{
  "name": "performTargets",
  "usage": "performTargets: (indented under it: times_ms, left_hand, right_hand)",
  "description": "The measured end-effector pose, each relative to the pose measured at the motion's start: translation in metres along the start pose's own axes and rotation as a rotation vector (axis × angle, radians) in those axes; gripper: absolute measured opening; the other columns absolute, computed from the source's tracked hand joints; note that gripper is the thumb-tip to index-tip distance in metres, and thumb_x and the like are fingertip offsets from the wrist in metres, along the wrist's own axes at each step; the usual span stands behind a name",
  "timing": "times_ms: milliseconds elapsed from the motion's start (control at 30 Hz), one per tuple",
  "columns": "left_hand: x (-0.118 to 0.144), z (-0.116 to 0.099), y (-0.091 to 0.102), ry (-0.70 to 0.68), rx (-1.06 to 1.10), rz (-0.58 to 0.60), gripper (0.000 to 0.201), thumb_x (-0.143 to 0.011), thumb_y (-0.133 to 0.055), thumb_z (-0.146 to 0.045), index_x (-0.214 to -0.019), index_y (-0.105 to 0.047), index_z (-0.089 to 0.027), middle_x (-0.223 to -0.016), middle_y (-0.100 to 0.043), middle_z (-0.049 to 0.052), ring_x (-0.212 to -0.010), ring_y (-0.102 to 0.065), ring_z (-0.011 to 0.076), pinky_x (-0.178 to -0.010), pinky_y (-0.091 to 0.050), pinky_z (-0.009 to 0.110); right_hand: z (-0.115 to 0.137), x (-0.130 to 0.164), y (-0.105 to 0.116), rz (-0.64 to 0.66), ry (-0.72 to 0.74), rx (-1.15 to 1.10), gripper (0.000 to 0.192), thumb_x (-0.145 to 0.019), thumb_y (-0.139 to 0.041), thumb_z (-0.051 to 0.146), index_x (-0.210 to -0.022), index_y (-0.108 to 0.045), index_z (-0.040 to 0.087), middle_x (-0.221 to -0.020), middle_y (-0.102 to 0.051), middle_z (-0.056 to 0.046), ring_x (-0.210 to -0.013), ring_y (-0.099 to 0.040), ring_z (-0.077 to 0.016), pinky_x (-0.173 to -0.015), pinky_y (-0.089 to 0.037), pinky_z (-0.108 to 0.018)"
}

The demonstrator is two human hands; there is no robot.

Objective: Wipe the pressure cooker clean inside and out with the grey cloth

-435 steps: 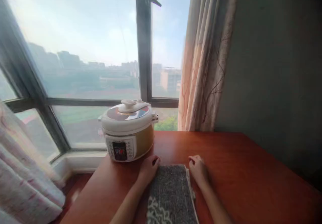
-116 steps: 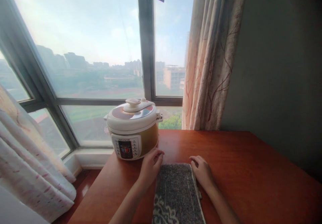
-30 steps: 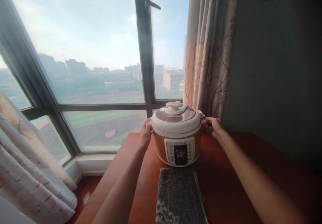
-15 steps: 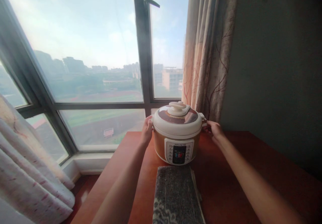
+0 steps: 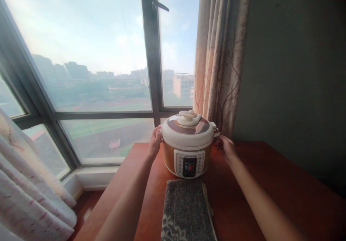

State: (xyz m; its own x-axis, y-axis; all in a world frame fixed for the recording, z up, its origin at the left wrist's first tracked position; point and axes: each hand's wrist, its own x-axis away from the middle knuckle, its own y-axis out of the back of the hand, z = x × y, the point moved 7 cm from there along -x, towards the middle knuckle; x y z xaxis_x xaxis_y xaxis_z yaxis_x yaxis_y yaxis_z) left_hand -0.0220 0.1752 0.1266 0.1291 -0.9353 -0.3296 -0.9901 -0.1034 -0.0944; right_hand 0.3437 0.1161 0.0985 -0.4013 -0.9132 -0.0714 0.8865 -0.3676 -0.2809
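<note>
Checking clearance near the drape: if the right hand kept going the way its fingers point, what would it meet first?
Probably the right hand would meet the white-lidded, gold-bodied electric pressure cooker first, since its fingers angle toward its side; depth is unclear.

One pressure cooker [image 5: 188, 143], one folded mat [image 5: 187, 212], two hands (left [image 5: 154, 143], right [image 5: 226, 146]), one table [image 5: 270, 183].

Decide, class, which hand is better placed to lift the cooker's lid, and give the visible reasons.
Probably the left hand: it rests against the pressure cooker just beneath the lid rim. The right hand sits lower, with a slight gap.
</note>
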Motion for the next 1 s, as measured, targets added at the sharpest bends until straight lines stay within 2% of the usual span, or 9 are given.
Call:
performTargets:
  times_ms: [133, 267, 367, 467, 567, 667, 767, 867, 1000]
  left_hand:
    - [0.002, -0.006, 0.002, 0.010, -0.003, 0.045, 0.055, -0.083, -0.061, -0.066, -0.122, -0.061, -0.026, -0.112, -0.067, 0.007, -0.099, -0.066, 0.0230, -0.079, -0.054, 0.034]
    - [0.004, -0.006, 0.001, 0.027, -0.010, 0.064, 0.059, -0.084, -0.059, -0.067, -0.127, -0.058, -0.026, -0.117, -0.067, 0.008, -0.101, -0.066, 0.0232, -0.081, -0.055, 0.036]
    - [0.008, -0.007, 0.000, -0.001, -0.021, 0.040, 0.062, -0.085, -0.057, -0.068, -0.129, -0.057, -0.025, -0.116, -0.067, 0.009, -0.101, -0.066, 0.0241, -0.083, -0.055, 0.037]
    - [0.018, -0.008, 0.000, -0.038, 0.011, -0.005, 0.061, -0.088, -0.056, -0.065, -0.133, -0.056, -0.024, -0.118, -0.068, 0.010, -0.107, -0.065, 0.0259, -0.091, -0.053, 0.041]
    - [0.033, -0.005, 0.005, -0.067, 0.044, -0.036, 0.064, -0.089, -0.060, -0.060, -0.142, -0.049, -0.025, -0.125, -0.067, 0.010, -0.118, -0.062, 0.0267, -0.102, -0.048, 0.042]
    - [0.052, 0.010, 0.013, -0.020, 0.016, -0.062, 0.069, -0.090, -0.060, -0.057, -0.148, -0.041, -0.026, -0.134, -0.064, 0.012, -0.127, -0.059, 0.0280, -0.106, -0.045, 0.043]
    - [0.071, 0.031, 0.018, 0.024, -0.055, -0.104, 0.063, -0.093, -0.053, -0.061, -0.145, -0.045, -0.026, -0.143, -0.058, 0.014, -0.138, -0.050, 0.0303, -0.113, -0.040, 0.046]
    - [0.084, 0.048, 0.007, -0.004, -0.058, -0.057, 0.065, -0.091, -0.052, -0.065, -0.143, -0.048, -0.026, -0.153, -0.049, 0.012, -0.149, -0.035, 0.0311, -0.121, -0.031, 0.047]
    - [0.087, 0.059, -0.011, -0.033, -0.045, 0.013, 0.076, -0.089, -0.050, -0.072, -0.148, -0.043, -0.025, -0.160, -0.039, 0.011, -0.155, -0.018, 0.0297, -0.127, -0.016, 0.046]
  right_hand:
    - [-0.038, 0.037, 0.005, -0.009, -0.036, -0.028, 0.026, -0.064, -0.070, 0.036, -0.088, -0.067, 0.024, -0.057, -0.061, 0.005, -0.049, -0.055, -0.0133, -0.046, -0.041, -0.023]
    - [-0.083, 0.080, 0.012, -0.015, -0.077, 0.002, 0.026, -0.066, -0.068, 0.038, -0.087, -0.068, 0.025, -0.056, -0.059, 0.004, -0.047, -0.053, -0.0144, -0.046, -0.039, -0.024]
    - [-0.102, 0.099, 0.014, 0.053, -0.044, 0.070, 0.029, -0.070, -0.067, 0.046, -0.088, -0.069, 0.024, -0.057, -0.060, 0.003, -0.048, -0.053, -0.0158, -0.047, -0.039, -0.026]
    - [-0.107, 0.106, 0.009, 0.152, 0.010, 0.184, 0.033, -0.075, -0.062, 0.053, -0.088, -0.069, 0.024, -0.058, -0.060, 0.002, -0.050, -0.054, -0.0173, -0.049, -0.039, -0.028]
    - [-0.109, 0.106, 0.007, 0.173, 0.031, 0.242, 0.035, -0.074, -0.061, 0.057, -0.084, -0.067, 0.024, -0.056, -0.059, 0.001, -0.048, -0.054, -0.0181, -0.049, -0.038, -0.029]
    - [-0.109, 0.107, 0.006, 0.184, 0.051, 0.267, 0.036, -0.076, -0.060, 0.058, -0.084, -0.067, 0.024, -0.056, -0.059, 0.001, -0.050, -0.055, -0.0190, -0.050, -0.040, -0.029]
    - [-0.108, 0.109, 0.004, 0.206, 0.076, 0.297, 0.034, -0.079, -0.059, 0.058, -0.085, -0.067, 0.025, -0.059, -0.060, 0.001, -0.055, -0.057, -0.0202, -0.052, -0.042, -0.030]
    - [-0.106, 0.112, 0.001, 0.236, 0.104, 0.339, 0.033, -0.082, -0.058, 0.057, -0.082, -0.068, 0.025, -0.060, -0.059, 0.000, -0.057, -0.057, -0.0205, -0.054, -0.043, -0.030]
    - [-0.103, 0.115, -0.004, 0.286, 0.150, 0.406, 0.041, -0.087, -0.056, 0.060, -0.072, -0.070, 0.025, -0.061, -0.059, -0.001, -0.060, -0.057, -0.0214, -0.058, -0.043, -0.032]
